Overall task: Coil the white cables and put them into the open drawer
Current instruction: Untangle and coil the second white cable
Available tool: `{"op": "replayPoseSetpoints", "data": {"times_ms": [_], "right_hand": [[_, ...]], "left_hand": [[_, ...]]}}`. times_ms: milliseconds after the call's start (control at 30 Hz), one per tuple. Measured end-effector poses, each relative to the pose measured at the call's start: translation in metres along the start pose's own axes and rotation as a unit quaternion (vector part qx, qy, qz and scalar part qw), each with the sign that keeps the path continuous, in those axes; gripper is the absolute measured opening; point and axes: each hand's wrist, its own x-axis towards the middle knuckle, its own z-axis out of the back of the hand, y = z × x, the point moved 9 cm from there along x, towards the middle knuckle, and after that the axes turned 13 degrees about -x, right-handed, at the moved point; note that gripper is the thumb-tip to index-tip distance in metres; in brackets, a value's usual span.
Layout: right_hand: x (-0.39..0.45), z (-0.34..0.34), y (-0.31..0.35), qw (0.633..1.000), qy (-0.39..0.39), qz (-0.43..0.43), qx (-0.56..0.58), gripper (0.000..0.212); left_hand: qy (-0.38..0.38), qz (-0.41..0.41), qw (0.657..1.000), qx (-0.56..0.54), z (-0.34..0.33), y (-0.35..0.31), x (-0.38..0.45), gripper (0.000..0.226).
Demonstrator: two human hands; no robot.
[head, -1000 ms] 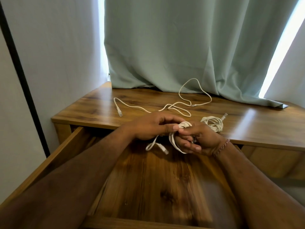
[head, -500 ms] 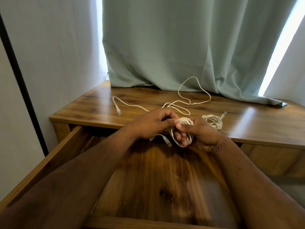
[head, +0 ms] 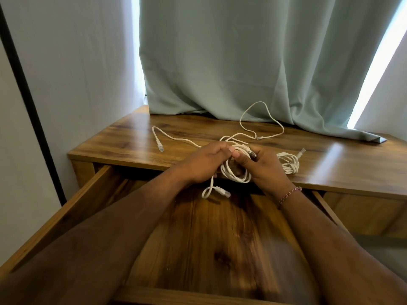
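Note:
Both hands hold one coiled white cable above the back edge of the open wooden drawer. My left hand pinches the coil's top with thumb and fingers. My right hand grips the coil from the right, a plug end sticking up by its thumb. A short tail with a plug hangs down from the coil. A finished white coil lies on the desk top just right of my right hand. A loose white cable sprawls across the desk behind my hands.
The wooden desk top runs behind the drawer. A pale green curtain hangs down onto its back edge. A white wall stands on the left. The drawer's wooden floor shows between my forearms.
Both hands have lifted slightly toward the desk edge with the coil. The plug end now sticks up by my right thumb, and the hanging tail has swung lower.

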Motion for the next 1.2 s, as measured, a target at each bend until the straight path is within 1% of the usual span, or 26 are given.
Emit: {"op": "replayPoseSetpoints", "data": {"times_ms": [67, 133, 167, 267, 333, 367, 400, 467, 500, 533, 600, 633, 700, 733, 800, 867, 900, 1000, 1067, 1133, 1200], "right_hand": [[-0.002, -0.007, 0.008, 0.993, 0.006, 0.040, -0.112, 0.030], [-0.004, -0.011, 0.017, 0.983, -0.015, 0.055, -0.174, 0.034], [-0.005, -0.011, 0.021, 0.978, -0.034, 0.062, -0.194, 0.034], [-0.006, -0.008, 0.022, 0.976, -0.075, 0.053, -0.199, 0.035], [-0.004, -0.008, 0.020, 0.978, -0.067, 0.045, -0.194, 0.039], [-0.005, -0.009, 0.021, 0.981, -0.058, 0.043, -0.179, 0.040], [-0.005, -0.011, 0.021, 0.989, -0.049, 0.032, -0.137, 0.041], [-0.008, -0.013, 0.017, 0.999, -0.031, -0.028, 0.027, 0.045], [-0.009, -0.014, 0.014, 0.994, -0.036, -0.056, 0.089, 0.050], [-0.009, -0.011, 0.009, 0.989, -0.052, -0.078, 0.113, 0.054], [-0.009, -0.008, -0.004, 0.983, -0.069, -0.117, 0.126, 0.054], [-0.009, -0.009, -0.010, 0.982, -0.060, -0.134, 0.122, 0.048], [-0.008, -0.015, -0.016, 0.985, -0.011, -0.146, 0.086, 0.028], [-0.009, -0.018, -0.016, 0.988, 0.023, -0.141, 0.058, 0.023], [-0.010, -0.024, -0.012, 0.990, 0.076, -0.114, -0.022, 0.024], [-0.011, -0.028, -0.007, 0.987, 0.097, -0.092, -0.085, 0.025], [-0.011, -0.031, -0.004, 0.987, 0.100, -0.087, -0.095, 0.025], [-0.015, -0.039, -0.002, 0.987, 0.106, -0.109, -0.044, 0.022], [-0.016, -0.038, -0.003, 0.988, 0.090, -0.125, 0.007, 0.019], [-0.016, -0.034, -0.003, 0.985, 0.066, -0.136, 0.078, 0.018], [-0.017, -0.034, -0.002, 0.975, 0.061, -0.143, 0.160, 0.022]], "left_hand": [[-0.042, 0.016, 0.998, -0.047, 0.001, 0.005, 0.002, 0.034], [-0.076, 0.030, 0.993, -0.082, 0.002, 0.007, 0.001, 0.037], [-0.081, 0.031, 0.992, -0.086, 0.002, 0.006, 0.002, 0.037], [-0.069, 0.020, 0.993, -0.096, -0.002, -0.003, 0.001, 0.047], [-0.067, 0.018, 0.992, -0.102, -0.002, -0.006, 0.000, 0.048], [-0.071, 0.018, 0.992, -0.099, 0.000, -0.005, 0.001, 0.046], [-0.073, 0.017, 0.992, -0.101, 0.001, -0.004, 0.001, 0.045], [-0.072, 0.010, 0.990, -0.120, 0.000, -0.004, 0.001, 0.045], [-0.079, 0.009, 0.987, -0.138, 0.002, -0.005, 0.000, 0.044], [-0.091, 0.008, 0.982, -0.166, 0.005, -0.006, -0.001, 0.043], [-0.127, 0.013, 0.963, -0.239, 0.015, -0.008, -0.004, 0.042], [-0.148, 0.015, 0.953, -0.264, 0.020, -0.008, -0.004, 0.042], [-0.187, 0.001, 0.938, -0.292, 0.030, -0.006, -0.002, 0.044], [-0.202, -0.006, 0.928, -0.313, 0.033, -0.005, -0.001, 0.044], [-0.222, -0.011, 0.902, -0.371, 0.037, -0.002, -0.001, 0.045], [-0.219, -0.006, 0.885, -0.410, 0.037, -0.001, 0.000, 0.046], [-0.210, -0.003, 0.882, -0.421, 0.035, -0.001, 0.001, 0.047], [-0.196, 0.001, 0.880, -0.433, 0.030, -0.001, 0.001, 0.048], [-0.192, -0.003, 0.883, -0.429, 0.028, -0.003, 0.001, 0.048], [-0.184, -0.006, 0.882, -0.433, 0.026, -0.006, 0.001, 0.047], [-0.184, -0.004, 0.882, -0.434, 0.026, -0.006, 0.001, 0.047]]}}
